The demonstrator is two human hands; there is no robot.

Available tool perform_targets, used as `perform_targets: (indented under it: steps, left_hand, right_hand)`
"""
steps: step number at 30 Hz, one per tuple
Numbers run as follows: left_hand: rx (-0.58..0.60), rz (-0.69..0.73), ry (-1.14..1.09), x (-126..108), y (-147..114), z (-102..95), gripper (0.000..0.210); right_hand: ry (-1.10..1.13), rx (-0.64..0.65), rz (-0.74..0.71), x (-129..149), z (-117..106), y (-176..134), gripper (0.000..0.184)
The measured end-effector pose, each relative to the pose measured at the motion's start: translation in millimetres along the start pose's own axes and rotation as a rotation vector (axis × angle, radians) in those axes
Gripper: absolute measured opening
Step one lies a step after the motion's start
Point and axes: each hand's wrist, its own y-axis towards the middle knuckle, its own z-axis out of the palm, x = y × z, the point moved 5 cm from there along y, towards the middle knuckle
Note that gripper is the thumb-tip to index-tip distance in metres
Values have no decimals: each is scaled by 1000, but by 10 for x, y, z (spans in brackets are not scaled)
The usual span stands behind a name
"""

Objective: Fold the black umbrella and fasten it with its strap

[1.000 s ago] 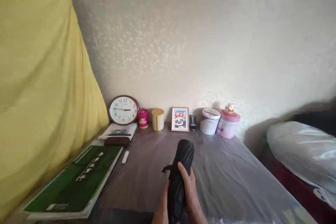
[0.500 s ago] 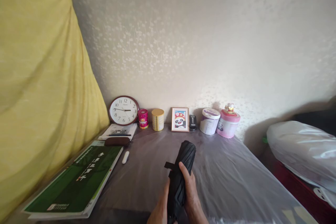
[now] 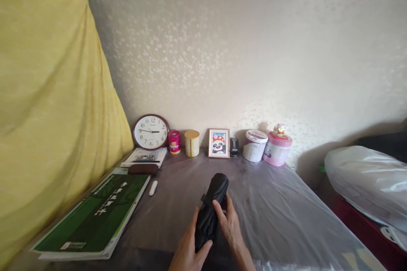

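A folded black umbrella (image 3: pixel 210 216) is held above the front middle of the table, its far end tilted up and to the right. Around its lower part, my left hand (image 3: pixel 190 243) is closed, with the thumb lying across the near end. My right hand (image 3: pixel 230 222) grips the right side higher up, thumb on top and fingers partly hidden behind the fabric. A short black strap (image 3: pixel 203 198) shows on the umbrella's left side.
Along the wall stand a clock (image 3: pixel 151 131), a pink tin (image 3: pixel 174 142), a yellow-lidded canister (image 3: pixel 192 143), a framed panda picture (image 3: pixel 218 143) and two tubs (image 3: pixel 255 146). Left lie a green book (image 3: pixel 95 211), a brown case (image 3: pixel 143 169) and a small white object (image 3: pixel 153 188). A plastic bag (image 3: pixel 369 182) sits right.
The umbrella has shifted left and slightly down. Its strap, which stuck out to the left, now lies closer against it. My left hand's thumb has come over the near end.
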Motion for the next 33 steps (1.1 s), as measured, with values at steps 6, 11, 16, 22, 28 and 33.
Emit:
perform_targets:
  steps: [6,11,16,22,28,33]
  left_hand:
    - [65,-44,372,71,58,47,70]
    - [83,-97,585,22,33,88,64]
    - [77,-96,652,-22,15,91,63]
    - [82,-105,721,-107,5,100,59]
    - [90,-132,811,-125,-26,145,60]
    - [104,-135,833,-102,-28,182,60]
  right_hand:
    - [-236,-2,-281,-175,100,-34,40]
    - [-233,156,-413,1,133,-64,25]
    - [-60,198,-360,64,24,-71,14]
    - [119,410,-162,133,-71,-189,18]
    - [215,442,-96,203,1,-104,18]
    - [121,515,-87,219,180,45,17]
